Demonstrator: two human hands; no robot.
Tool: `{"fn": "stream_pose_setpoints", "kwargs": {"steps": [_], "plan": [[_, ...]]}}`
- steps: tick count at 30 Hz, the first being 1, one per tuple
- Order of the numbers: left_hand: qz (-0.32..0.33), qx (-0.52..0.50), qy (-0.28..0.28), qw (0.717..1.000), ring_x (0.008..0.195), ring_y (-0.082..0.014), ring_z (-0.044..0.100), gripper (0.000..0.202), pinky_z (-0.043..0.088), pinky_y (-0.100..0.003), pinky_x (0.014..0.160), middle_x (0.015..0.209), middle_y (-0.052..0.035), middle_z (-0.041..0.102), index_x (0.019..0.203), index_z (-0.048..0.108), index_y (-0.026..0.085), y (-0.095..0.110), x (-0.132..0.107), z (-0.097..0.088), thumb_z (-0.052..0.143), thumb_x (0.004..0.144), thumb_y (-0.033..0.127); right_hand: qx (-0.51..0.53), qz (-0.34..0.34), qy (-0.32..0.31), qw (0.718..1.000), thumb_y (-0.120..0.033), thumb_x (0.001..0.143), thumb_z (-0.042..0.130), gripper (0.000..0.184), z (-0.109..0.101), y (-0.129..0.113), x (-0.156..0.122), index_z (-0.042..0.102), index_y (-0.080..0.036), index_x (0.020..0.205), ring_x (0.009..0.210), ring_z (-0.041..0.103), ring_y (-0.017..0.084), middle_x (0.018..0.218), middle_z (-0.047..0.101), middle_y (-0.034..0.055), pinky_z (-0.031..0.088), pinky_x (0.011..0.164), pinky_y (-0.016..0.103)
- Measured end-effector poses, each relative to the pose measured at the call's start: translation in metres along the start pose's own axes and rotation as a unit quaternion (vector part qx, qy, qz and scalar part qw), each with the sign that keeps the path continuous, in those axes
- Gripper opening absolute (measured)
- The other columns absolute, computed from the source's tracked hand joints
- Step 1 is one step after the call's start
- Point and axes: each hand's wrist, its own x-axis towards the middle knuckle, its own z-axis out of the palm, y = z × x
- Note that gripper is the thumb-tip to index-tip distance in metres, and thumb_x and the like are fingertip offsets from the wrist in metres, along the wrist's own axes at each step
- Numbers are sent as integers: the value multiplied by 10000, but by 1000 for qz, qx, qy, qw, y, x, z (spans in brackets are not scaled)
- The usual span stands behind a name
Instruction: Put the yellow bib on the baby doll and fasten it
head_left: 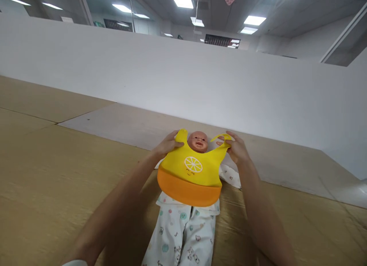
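Note:
A baby doll [198, 141] lies on its back on a tan mat, dressed in white patterned pyjamas [183, 235]. A yellow silicone bib [192, 170] with an orange pocket and a lemon-slice print rests over its chest. My left hand [168, 144] grips the bib's left neck strap beside the doll's head. My right hand [236, 147] pinches the right neck strap, which curls up by the doll's other side. Both straps sit apart, on either side of the neck.
The tan mat [57, 182] covers the floor around the doll, with a paler grey mat section [120, 122] behind it. A long white partition wall [172, 75] stands just beyond the doll's head. Ceiling lights show above it.

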Motion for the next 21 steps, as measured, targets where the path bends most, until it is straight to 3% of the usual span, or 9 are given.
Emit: {"fn": "stream_pose_setpoints", "kwargs": {"steps": [6, 10, 14, 18, 21], "plan": [[-7, 48, 13, 999, 676, -155, 584, 511, 465, -234, 573, 852, -14, 608, 1113, 534, 183, -38, 13, -12, 597, 606, 184, 25, 51, 15, 998, -150, 521, 763, 448, -1, 48, 26, 531, -169, 904, 598, 621, 139, 826, 673, 35, 479, 478, 214], [-58, 78, 43, 994, 588, -149, 558, 463, 422, -219, 487, 752, -13, 593, 1049, 564, 157, -45, 20, -10, 553, 587, 182, 23, 71, 23, 997, -160, 554, 720, 364, -3, 62, 35, 526, -165, 862, 581, 612, 132, 812, 674, 42, 481, 464, 213], [-59, 68, 64, 994, 548, -142, 539, 334, 391, -217, 468, 681, -18, 586, 914, 600, 126, -50, 29, -4, 544, 593, 205, 10, 91, 18, 996, -160, 543, 709, 338, -2, 73, 41, 546, -162, 840, 568, 607, 135, 778, 672, 39, 494, 480, 225], [-85, 24, 76, 993, 495, -124, 492, 197, 327, -215, 438, 575, -1, 543, 711, 589, 116, -59, 43, -2, 593, 627, 295, 10, 104, -14, 994, -163, 552, 684, 271, 3, 86, 42, 553, -163, 789, 537, 580, 125, 659, 636, 1, 474, 477, 218], [-111, -11, 89, 990, 441, -119, 461, 137, 293, -221, 416, 507, 13, 521, 667, 569, 129, -66, 53, -2, 584, 602, 250, 9, 100, -35, 994, -140, 580, 615, 184, 6, 92, 40, 555, -165, 752, 511, 559, 114, 622, 618, -15, 453, 467, 210]]}}
